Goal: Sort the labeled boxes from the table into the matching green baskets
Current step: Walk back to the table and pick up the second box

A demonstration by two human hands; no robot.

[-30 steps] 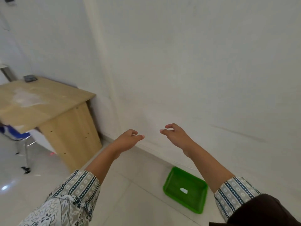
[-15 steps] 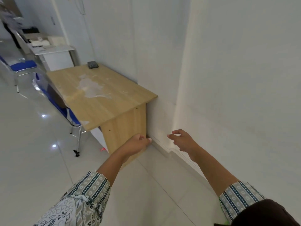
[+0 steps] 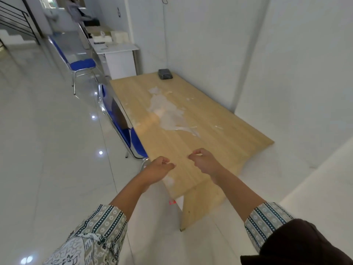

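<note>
Nearest the camera, two patterned sleeves (image 3: 99, 232) frame the bottom of the view, striped in teal, grey-green and white, with a dark brown cloth (image 3: 298, 245) over the right one. Both bare forearms reach forward over the near end of the wooden table (image 3: 219, 134). The left hand (image 3: 159, 168) hangs above the table's near left corner, fingers curled loosely inward with the thumb beside them, holding nothing. The right hand (image 3: 205, 161) hovers just beside it over the tabletop, fingers likewise bent in a loose curl and empty.

The table is pale wood grain, standing against a white wall (image 3: 210, 44), with a whitish smeared patch (image 3: 168, 111) across its middle. A blue chair (image 3: 124, 129) with a chrome frame is tucked along its left edge.

At the far end of the table, close to the wall corner, lies a single small dark box (image 3: 165, 74): flat, rectangular, blackish-grey, with a slightly glossy top. Any label on it is too small to read.

Beyond it stands a white desk (image 3: 116, 54) carrying pale items, with a second blue chair (image 3: 82, 66) beside it on the glossy white floor (image 3: 38, 140).
</note>
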